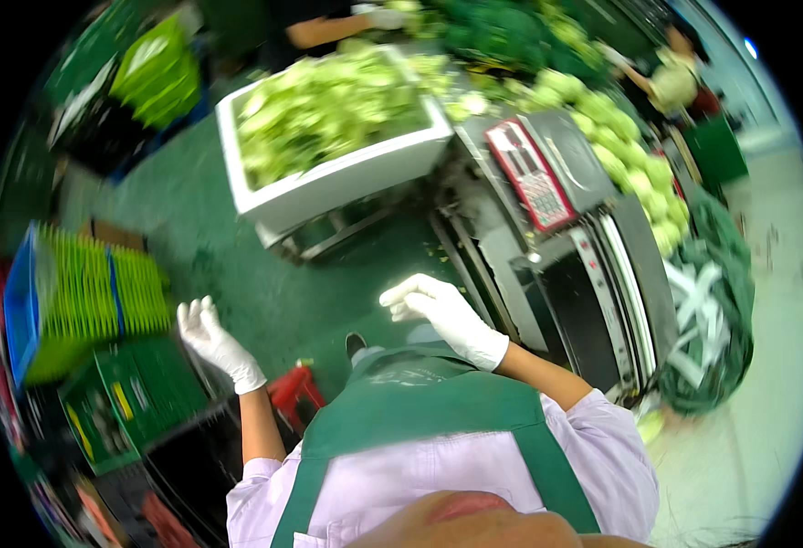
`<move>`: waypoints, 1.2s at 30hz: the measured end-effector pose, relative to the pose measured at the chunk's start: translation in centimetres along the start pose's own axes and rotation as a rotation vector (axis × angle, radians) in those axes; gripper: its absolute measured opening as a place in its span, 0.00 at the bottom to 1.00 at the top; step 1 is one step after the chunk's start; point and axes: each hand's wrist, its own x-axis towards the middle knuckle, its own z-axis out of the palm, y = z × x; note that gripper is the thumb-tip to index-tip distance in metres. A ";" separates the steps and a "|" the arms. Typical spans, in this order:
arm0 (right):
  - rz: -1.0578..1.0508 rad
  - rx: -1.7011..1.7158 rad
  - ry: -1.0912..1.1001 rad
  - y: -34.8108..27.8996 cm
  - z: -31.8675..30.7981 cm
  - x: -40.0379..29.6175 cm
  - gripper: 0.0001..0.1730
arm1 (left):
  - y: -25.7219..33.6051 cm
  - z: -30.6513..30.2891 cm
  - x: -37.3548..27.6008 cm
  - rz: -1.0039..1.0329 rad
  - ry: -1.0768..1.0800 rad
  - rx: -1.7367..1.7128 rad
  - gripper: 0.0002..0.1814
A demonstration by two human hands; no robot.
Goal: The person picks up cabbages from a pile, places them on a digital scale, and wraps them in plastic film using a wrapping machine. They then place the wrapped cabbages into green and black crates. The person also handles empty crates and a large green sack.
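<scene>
My left hand, in a white glove, is raised with loosely bent fingers and holds nothing. It is close to the right side of a stack of lime-green plastic baskets bound with a blue strap. My right hand, gloved in white too, hangs in front of my green apron. Its fingers curve towards the left and nothing shows in them. Beyond both hands, a white foam box full of cut cabbage leaves rests on a metal stand.
A machine with a red-framed keypad panel stands to my right, cabbages heaped behind it. A green mesh sack lies beyond. Left are a green crate and red stool. Two people work at the far side.
</scene>
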 end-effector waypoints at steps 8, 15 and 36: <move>-0.238 0.067 0.677 -2.7 -17.4 -16.2 0.13 | 4.2 29.1 -16.4 -0.204 -1.048 -0.134 0.24; -0.387 0.185 1.184 -1.7 -24.2 -25.8 0.12 | 4.8 50.3 -26.0 0.232 -1.443 -0.120 0.39; 0.045 0.192 1.727 -8.9 -34.0 -17.0 0.10 | -5.6 101.1 -33.2 0.948 -1.283 0.790 0.55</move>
